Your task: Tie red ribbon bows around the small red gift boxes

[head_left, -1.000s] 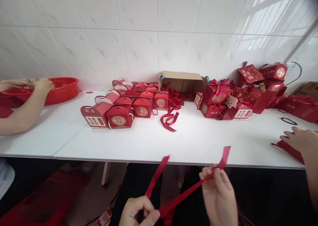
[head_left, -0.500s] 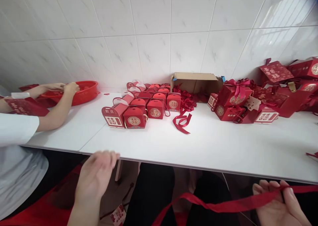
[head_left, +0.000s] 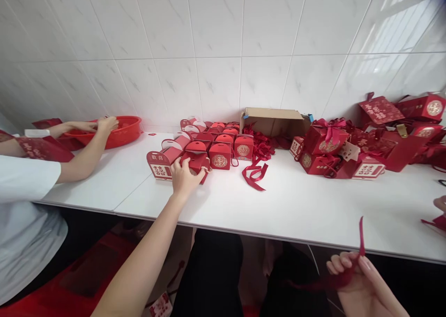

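My left hand (head_left: 184, 175) reaches over the table, fingers wrapped round a small red gift box (head_left: 198, 159) at the front of a group. The box's gold emblem is mostly covered by my hand. Below the table edge on the right, my right hand (head_left: 353, 277) pinches a dark red ribbon (head_left: 343, 280) between thumb and fingers. One end of that ribbon sticks up, and the rest trails left, blurred. Beside my left hand stands another red box (head_left: 160, 164) with a white label.
Loose ribbon (head_left: 255, 175) lies mid-table before an open cardboard box (head_left: 275, 113) holding more ribbon. Bow-tied boxes (head_left: 327, 140) are piled at the right. On the left, a co-worker's hands (head_left: 104, 124) are at a red basin (head_left: 128, 133). Part of another hand (head_left: 439, 204) shows at the right edge.
My left hand has moved up from below the table edge onto the red gift box. My right hand has shifted slightly left with the ribbon, whose end now points up.
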Demonstrator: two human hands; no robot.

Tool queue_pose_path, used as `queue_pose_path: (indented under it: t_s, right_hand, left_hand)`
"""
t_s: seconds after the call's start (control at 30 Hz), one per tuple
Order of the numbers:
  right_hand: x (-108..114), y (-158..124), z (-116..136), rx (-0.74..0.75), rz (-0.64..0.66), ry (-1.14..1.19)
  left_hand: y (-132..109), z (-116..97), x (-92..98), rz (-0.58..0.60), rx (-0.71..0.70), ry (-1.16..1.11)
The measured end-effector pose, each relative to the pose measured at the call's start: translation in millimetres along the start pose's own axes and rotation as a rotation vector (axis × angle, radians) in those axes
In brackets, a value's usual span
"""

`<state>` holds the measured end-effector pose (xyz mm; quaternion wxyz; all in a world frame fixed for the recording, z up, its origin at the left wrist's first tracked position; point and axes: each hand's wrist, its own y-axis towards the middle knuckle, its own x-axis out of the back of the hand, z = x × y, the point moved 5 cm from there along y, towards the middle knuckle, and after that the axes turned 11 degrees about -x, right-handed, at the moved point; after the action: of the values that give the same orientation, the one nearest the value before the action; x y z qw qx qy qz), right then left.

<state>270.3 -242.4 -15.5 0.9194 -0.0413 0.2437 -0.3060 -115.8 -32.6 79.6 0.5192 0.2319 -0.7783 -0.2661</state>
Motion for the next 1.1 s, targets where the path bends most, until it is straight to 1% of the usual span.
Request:
queue_pose_path:
  t_s: [0.03,0.07,0.1,0.17,0.2,0.23,0.27,0.33,0.37,0.43,0.5,0.57,0.7,0.87,1.03,1.1]
  right_hand:
    - [-1.5,-0.1,0.5,-0.024,-0.007,0.007]
    - [-3.5,-0.1,0.6,-0.058,-0.001,0.026]
    - [-6.4,-0.1,1.7,-0.084,0.016,0.040]
    - [-16.6,-1.3,8.6,-0.073,0.086,0.032]
    - [-25.3,-2.5,12.6,-0.076,0.148,0.016]
    - [-36.2,-4.3,16.7,-0.081,0.222,-0.008]
    - [-49.3,-6.7,20.4,-0.092,0.309,-0.046]
    - [-78.4,-12.5,25.5,-0.109,0.484,-0.159]
    - [-92.3,-15.1,26.4,-0.117,0.551,-0.227]
    - [-114.4,-17.6,25.9,-0.124,0.608,-0.329]
    - [-129.0,-17.5,24.0,-0.113,0.607,-0.386]
    - [-137.5,-16.9,21.7,-0.098,0.599,-0.408]
    - [-144.9,-17.0,17.5,-0.094,0.612,-0.416]
    - [-153.0,-16.5,12.8,-0.125,0.596,-0.412]
    - [-161.6,-14.8,6.6,-0.098,0.606,-0.432]
    - [-162.2,-12.4,5.6,-0.032,0.584,-0.510]
  left_hand:
    - [-4.7,-2.3,3.8,0.038,-0.061,-0.067]
    - [-9.9,-6.8,8.5,0.099,-0.143,-0.155]
    - [-16.0,-14.1,13.5,0.186,-0.244,-0.264]
    - [-31.1,-34.6,22.9,0.437,-0.438,-0.514]
    - [-38.9,-46.1,27.5,0.564,-0.506,-0.634]
    - [-45.4,-57.2,31.8,0.660,-0.554,-0.719]
    - [-50.1,-67.5,34.7,0.727,-0.580,-0.769]
    - [-54.7,-85.2,35.7,0.783,-0.599,-0.783]
    - [-55.3,-92.3,34.3,0.785,-0.600,-0.761]
    - [-54.6,-102.8,30.3,0.765,-0.607,-0.707]
    - [-52.5,-109.4,28.2,0.736,-0.617,-0.683]
    - [-50.4,-113.8,28.7,0.725,-0.629,-0.703]
    - [-47.2,-121.3,32.2,0.723,-0.619,-0.741]
    - [-43.8,-130.8,32.6,0.663,-0.576,-0.705]
    - [-37.7,-137.0,36.4,0.518,-0.641,-0.709]
    - [-33.6,-136.9,39.4,0.438,-0.676,-0.658]
